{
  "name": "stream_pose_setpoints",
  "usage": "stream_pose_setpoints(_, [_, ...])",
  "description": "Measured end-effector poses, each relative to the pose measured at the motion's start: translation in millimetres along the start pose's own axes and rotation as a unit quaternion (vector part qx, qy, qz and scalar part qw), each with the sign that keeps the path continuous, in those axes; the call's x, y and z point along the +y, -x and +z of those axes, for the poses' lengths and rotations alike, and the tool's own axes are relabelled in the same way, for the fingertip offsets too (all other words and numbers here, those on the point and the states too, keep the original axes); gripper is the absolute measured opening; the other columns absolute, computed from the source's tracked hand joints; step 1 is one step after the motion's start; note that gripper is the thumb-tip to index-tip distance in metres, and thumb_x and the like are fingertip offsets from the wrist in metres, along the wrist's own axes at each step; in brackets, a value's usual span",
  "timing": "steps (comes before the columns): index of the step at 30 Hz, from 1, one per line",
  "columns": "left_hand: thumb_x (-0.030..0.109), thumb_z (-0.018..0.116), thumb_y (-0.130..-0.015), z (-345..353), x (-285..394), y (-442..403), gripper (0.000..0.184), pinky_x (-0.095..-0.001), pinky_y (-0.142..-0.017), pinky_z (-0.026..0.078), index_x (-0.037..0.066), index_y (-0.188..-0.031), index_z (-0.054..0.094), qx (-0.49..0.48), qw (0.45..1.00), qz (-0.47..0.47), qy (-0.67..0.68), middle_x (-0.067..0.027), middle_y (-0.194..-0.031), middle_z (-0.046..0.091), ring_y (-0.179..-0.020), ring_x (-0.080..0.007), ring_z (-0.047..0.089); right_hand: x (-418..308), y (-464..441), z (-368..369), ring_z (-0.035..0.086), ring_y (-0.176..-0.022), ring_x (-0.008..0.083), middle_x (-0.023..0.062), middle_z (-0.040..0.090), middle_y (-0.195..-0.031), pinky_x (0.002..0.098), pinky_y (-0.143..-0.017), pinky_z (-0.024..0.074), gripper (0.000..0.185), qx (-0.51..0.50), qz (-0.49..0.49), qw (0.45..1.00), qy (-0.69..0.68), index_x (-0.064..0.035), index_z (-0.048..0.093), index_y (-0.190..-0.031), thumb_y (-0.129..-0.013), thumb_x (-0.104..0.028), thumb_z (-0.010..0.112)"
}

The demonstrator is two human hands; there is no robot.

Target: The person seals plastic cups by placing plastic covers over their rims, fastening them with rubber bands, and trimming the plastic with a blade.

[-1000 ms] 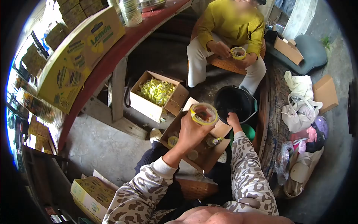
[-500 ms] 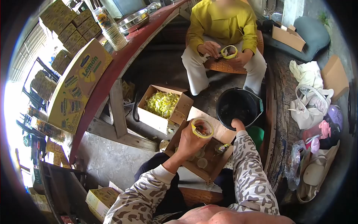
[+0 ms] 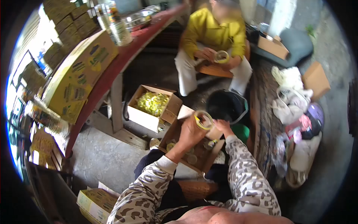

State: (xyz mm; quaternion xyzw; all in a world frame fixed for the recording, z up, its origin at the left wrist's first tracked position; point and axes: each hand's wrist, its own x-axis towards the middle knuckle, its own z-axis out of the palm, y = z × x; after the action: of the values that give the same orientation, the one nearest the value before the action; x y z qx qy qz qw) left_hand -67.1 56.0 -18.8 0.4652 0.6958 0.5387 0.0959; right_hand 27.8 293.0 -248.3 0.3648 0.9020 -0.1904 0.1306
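My left hand [image 3: 189, 133] is wrapped round a clear plastic cup [image 3: 204, 120] with a yellow rim, tilted so its mouth faces up toward me. Dark and reddish bits show inside it. Close to the cup's right side is my right hand [image 3: 223, 127], fingers drawn together; whatever they hold is too small and blurred to name. Just beyond that hand stands a black bucket [image 3: 227, 106] with a dark interior. Below both hands an open cardboard box [image 3: 203, 158] contains several clear round pieces and a small wrapped item.
A person in a yellow shirt [image 3: 214, 31] sits opposite, holding another yellow-rimmed cup [image 3: 221, 56]. A carton of yellow-green wrapped pieces [image 3: 153, 102] stands left of the bucket, a green container [image 3: 240, 132] right of my hand. A red-edged counter [image 3: 100, 84] holds boxes and stacked cups.
My right hand has come out of the bucket and moved left to beside the cup. My left hand keeps its hold on the cup. The whole view has shifted slightly.
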Motion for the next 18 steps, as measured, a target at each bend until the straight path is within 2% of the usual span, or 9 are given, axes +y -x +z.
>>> stream_pose_setpoints(2, [0.011, 0.082, -0.073, -0.6, -4.1, 0.3, 0.049, -0.0337, -0.083, 0.056, -0.001, -0.115, 0.059, -0.004, 1.0, 0.014, 0.027, -0.0124, -0.098, 0.071, -0.092, -0.0201, 0.07, 13.5, -19.7, 37.0, 0.047, -0.137, 0.0259, 0.0107, 0.051, -0.148, 0.0679, -0.111, 0.0252, 0.066, 0.015, 0.014, 1.0, 0.0, -0.0122, 0.049, -0.143, -0.098, -0.059, 0.037])
stream_pose_setpoints(3, [0.011, 0.082, -0.074, -0.7, -4.8, 1.3, 0.049, -0.0332, -0.084, 0.056, -0.001, -0.116, 0.059, -0.008, 0.999, 0.007, 0.042, -0.0121, -0.099, 0.071, -0.092, -0.0187, 0.07, 9.7, -11.4, 37.2, 0.05, -0.134, 0.0285, 0.0117, 0.055, -0.143, 0.0679, -0.111, 0.0233, 0.066, 0.056, 0.002, 0.998, -0.001, -0.012, 0.052, -0.14, -0.094, -0.058, 0.044])
stream_pose_setpoints(5, [0.011, 0.081, -0.076, -3.4, 0.3, 2.6, 0.045, -0.0322, -0.084, 0.056, -0.001, -0.114, 0.061, 0.014, 0.998, 0.019, 0.055, -0.0114, -0.099, 0.071, -0.09, -0.0167, 0.069, -1.1, 6.4, 19.3, 0.053, -0.129, 0.0355, 0.0163, 0.06, -0.132, 0.0694, -0.104, 0.0317, 0.057, 0.047, -0.005, 0.999, -0.016, -0.0104, 0.058, -0.131, -0.091, -0.051, 0.056])
stream_pose_setpoints(9, [0.012, 0.082, -0.076, -20.8, 18.3, 6.9, 0.045, -0.0314, -0.08, 0.055, -0.002, -0.113, 0.06, 0.013, 0.997, 0.018, 0.068, -0.011, -0.093, 0.071, -0.087, -0.0172, 0.069, 5.6, -3.7, -6.7, 0.055, -0.124, 0.0408, 0.0192, 0.061, -0.131, 0.0694, -0.094, 0.0417, 0.047, -0.082, -0.061, 0.995, 0.007, -0.0035, 0.068, -0.116, -0.089, -0.042, 0.063])
stream_pose_setpoints(10, [0.01, 0.081, -0.074, -22.0, 19.8, 8.3, 0.039, -0.0334, -0.076, 0.054, 0.002, -0.106, 0.06, 0.033, 0.995, 0.031, 0.085, -0.011, -0.089, 0.069, -0.082, -0.023, 0.069, -7.3, 31.3, -39.8, 0.058, -0.12, 0.0419, 0.0208, 0.064, -0.126, 0.0631, -0.096, 0.0442, 0.046, -0.055, -0.056, 0.997, 0.001, -0.0035, 0.07, -0.112, -0.088, -0.042, 0.063])
stream_pose_setpoints(13, [0.01, 0.081, -0.073, -28.4, 17.6, 8.3, 0.038, -0.0333, -0.076, 0.054, 0.002, -0.104, 0.06, 0.037, 0.997, 0.037, 0.064, -0.0112, -0.089, 0.069, -0.082, -0.0226, 0.069, 9.3, 79.3, -94.6, 0.061, -0.114, 0.0419, 0.0219, 0.067, -0.118, 0.0536, -0.097, 0.0476, 0.045, 0.02, -0.088, 0.996, -0.01, -0.0027, 0.071, -0.108, -0.087, -0.042, 0.065])
stream_pose_setpoints(15, [0.009, 0.081, -0.073, -32.1, 19.8, 9.1, 0.038, -0.0333, -0.076, 0.054, 0.001, -0.104, 0.06, 0.043, 0.995, 0.047, 0.08, -0.012, -0.09, 0.07, -0.083, -0.0237, 0.07, 48.5, 88.3, -111.2, 0.064, -0.107, 0.0422, 0.0224, 0.069, -0.11, 0.0465, -0.095, 0.0499, 0.043, 0.055, -0.05, 0.995, 0.06, -0.0029, 0.072, -0.106, -0.087, -0.041, 0.065])
stream_pose_setpoints(17, [0.01, 0.082, -0.073, -35.8, 28.2, 9.8, 0.04, -0.0339, -0.077, 0.054, 0.001, -0.105, 0.059, 0.045, 0.994, 0.022, 0.093, -0.0126, -0.09, 0.07, -0.083, -0.0254, 0.07, 104.3, 100.7, -116.5, 0.063, -0.109, 0.0411, 0.0219, 0.067, -0.113, 0.0481, -0.094, 0.0501, 0.038, 0.106, 0.044, 0.992, 0.057, -0.003, 0.071, -0.106, -0.089, -0.036, 0.064])
stream_pose_setpoints(18, [0.011, 0.082, -0.073, -36.6, 27.5, 9.5, 0.041, -0.034, -0.077, 0.055, 0.001, -0.106, 0.059, 0.045, 0.995, 0.036, 0.081, -0.0128, -0.091, 0.07, -0.083, -0.0257, 0.07, 109.1, 127.9, -125.2, 0.062, -0.111, 0.0405, 0.0211, 0.066, -0.115, 0.0482, -0.094, 0.0502, 0.035, 0.193, 0.119, 0.974, 0.022, -0.0033, 0.07, -0.106, -0.089, -0.033, 0.064])
